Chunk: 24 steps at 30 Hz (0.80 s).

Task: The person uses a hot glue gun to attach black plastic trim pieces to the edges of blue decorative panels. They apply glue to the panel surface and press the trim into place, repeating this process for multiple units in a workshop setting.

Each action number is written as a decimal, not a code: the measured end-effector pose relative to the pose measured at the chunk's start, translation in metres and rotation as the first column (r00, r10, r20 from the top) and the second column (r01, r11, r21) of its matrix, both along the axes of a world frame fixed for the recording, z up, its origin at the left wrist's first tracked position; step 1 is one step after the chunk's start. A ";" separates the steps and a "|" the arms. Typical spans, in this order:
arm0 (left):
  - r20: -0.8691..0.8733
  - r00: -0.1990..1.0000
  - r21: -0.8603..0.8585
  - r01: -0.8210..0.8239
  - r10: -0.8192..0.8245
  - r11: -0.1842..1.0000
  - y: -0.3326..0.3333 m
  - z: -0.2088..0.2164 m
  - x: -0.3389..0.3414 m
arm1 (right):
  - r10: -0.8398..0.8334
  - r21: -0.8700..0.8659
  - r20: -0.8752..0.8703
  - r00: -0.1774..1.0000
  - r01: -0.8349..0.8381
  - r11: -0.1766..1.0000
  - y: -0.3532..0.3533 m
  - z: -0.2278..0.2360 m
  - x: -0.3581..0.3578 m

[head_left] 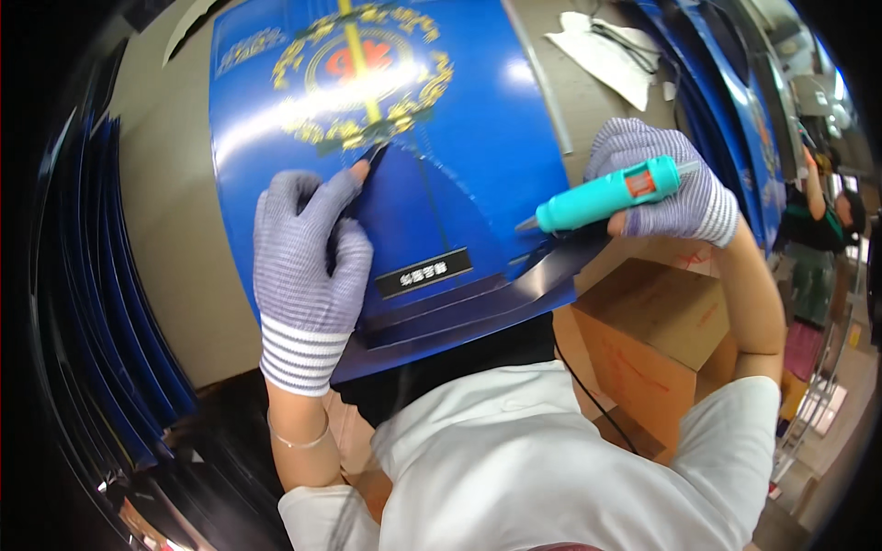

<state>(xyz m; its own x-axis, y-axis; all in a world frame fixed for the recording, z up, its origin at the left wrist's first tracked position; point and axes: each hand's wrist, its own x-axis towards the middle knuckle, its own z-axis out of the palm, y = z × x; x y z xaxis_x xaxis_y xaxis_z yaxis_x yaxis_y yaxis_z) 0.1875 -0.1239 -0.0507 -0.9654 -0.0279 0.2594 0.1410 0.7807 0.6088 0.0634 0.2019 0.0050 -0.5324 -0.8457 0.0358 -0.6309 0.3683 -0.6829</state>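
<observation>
My left hand (pixel 308 248), in a grey knit glove with a striped cuff, rests on a large glossy blue printed sheet (pixel 496 119). Its bare index fingertip touches the dark upper tip of a blue pointed flap (pixel 413 202); thumb and index are apart, and the other fingers curl. My right hand (pixel 657 174), gloved alike, is closed around a teal hot glue gun (pixel 597 200) over the sheet's right side. The gun's nozzle points left, and the grip is hidden behind it. A black label (pixel 423 273) lies near the flap's lower part. The sheet's near edge bends upward at the right.
Stacked blue sheets (pixel 101 303) stand along the left, with more blue panels (pixel 726 101) at the right. A white cloth (pixel 611 60) with a dark cord lies beyond my right hand. Below the work surface sits a cardboard box (pixel 652 331). Another person (pixel 822 216) is at the far right.
</observation>
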 end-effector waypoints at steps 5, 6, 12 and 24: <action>-0.013 1.000 0.030 0.023 -0.023 0.999 0.008 0.003 -0.003 | -0.708 -0.307 0.190 0.680 0.726 0.616 0.073 -0.029 -0.015; -0.021 0.999 0.010 0.031 -0.031 0.999 0.008 0.001 -0.006 | -0.732 -0.284 0.241 0.637 0.767 0.575 0.079 -0.036 -0.029; -0.022 1.000 0.006 0.022 -0.022 1.000 0.001 0.003 -0.004 | -0.778 -0.276 0.038 0.627 0.755 0.595 0.058 -0.070 -0.063; -0.008 1.000 0.038 0.015 -0.015 0.999 0.000 -0.001 -0.002 | -0.729 -0.002 -0.316 0.607 0.768 0.641 0.068 0.025 0.075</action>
